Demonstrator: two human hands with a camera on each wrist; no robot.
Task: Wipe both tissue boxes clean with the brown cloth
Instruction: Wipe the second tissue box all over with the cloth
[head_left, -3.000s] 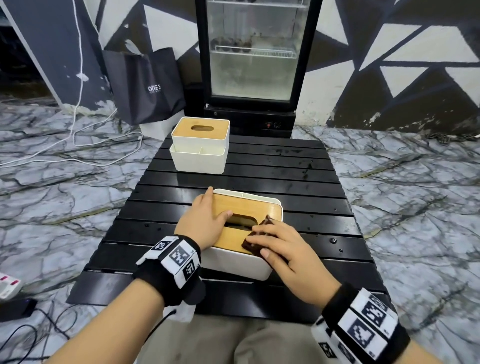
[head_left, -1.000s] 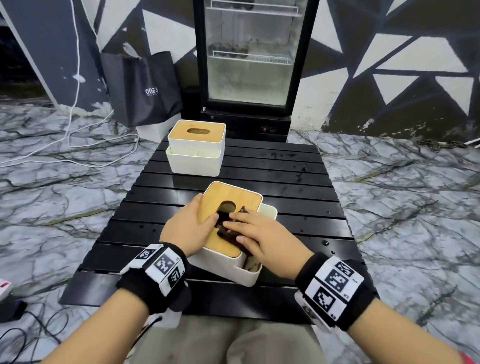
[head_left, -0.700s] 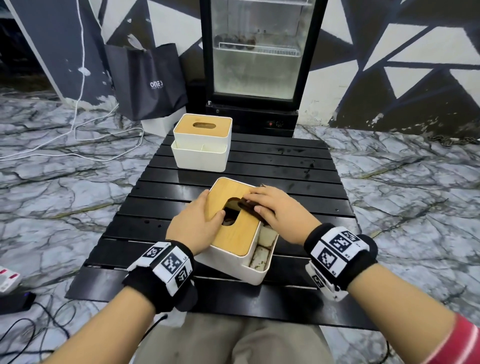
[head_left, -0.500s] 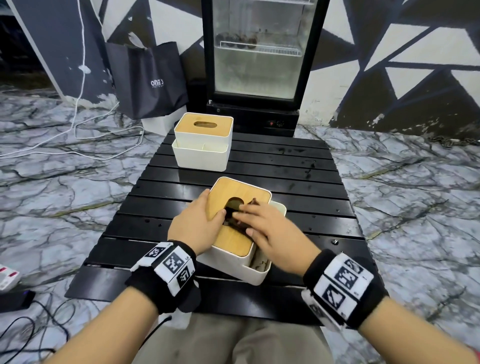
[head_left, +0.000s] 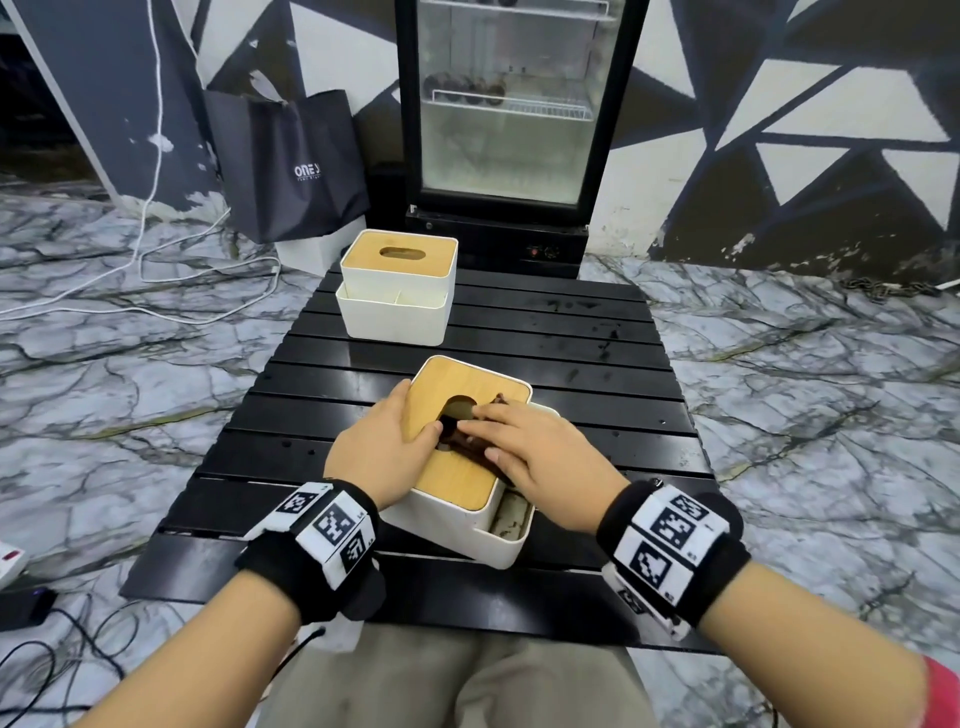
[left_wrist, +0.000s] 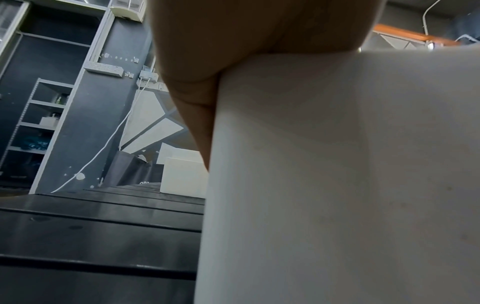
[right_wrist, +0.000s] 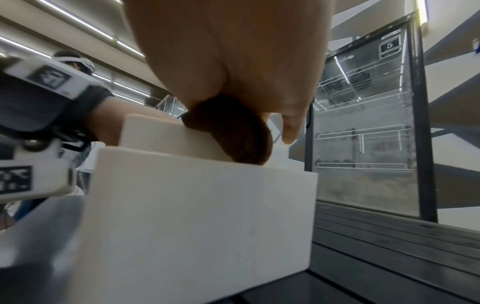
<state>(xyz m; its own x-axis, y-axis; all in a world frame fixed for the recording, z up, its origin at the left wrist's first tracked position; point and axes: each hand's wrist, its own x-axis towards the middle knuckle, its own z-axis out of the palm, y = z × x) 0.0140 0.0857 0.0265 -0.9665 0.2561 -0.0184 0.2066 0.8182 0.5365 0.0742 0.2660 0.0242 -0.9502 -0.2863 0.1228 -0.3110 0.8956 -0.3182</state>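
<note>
The near tissue box (head_left: 457, 480), white with a bamboo lid, sits askew in the middle of the black slatted table (head_left: 571, 332). My left hand (head_left: 382, 444) grips its left side, thumb hooked into the lid's slot; the left wrist view shows the hand (left_wrist: 207, 61) against the white wall (left_wrist: 337, 185). My right hand (head_left: 530, 449) lies over the lid, holding the brown cloth (head_left: 460, 441) down on it beside the slot. From the right wrist, the cloth (right_wrist: 233, 133) bulges out under the hand (right_wrist: 233, 51) onto the box (right_wrist: 194, 205). The far tissue box (head_left: 400, 286) stands untouched at the table's back left.
A glass-door fridge (head_left: 509, 104) stands just behind the table, and a dark bag (head_left: 296, 161) leans against the wall to its left. White cables (head_left: 156, 280) trail over the marble floor on the left. My knees are under the table's near edge.
The box has been turned so its side tray faces right. My right hand swept the cloth to the lid's far right edge, then back beside the slot. The left hand kept its grip.
</note>
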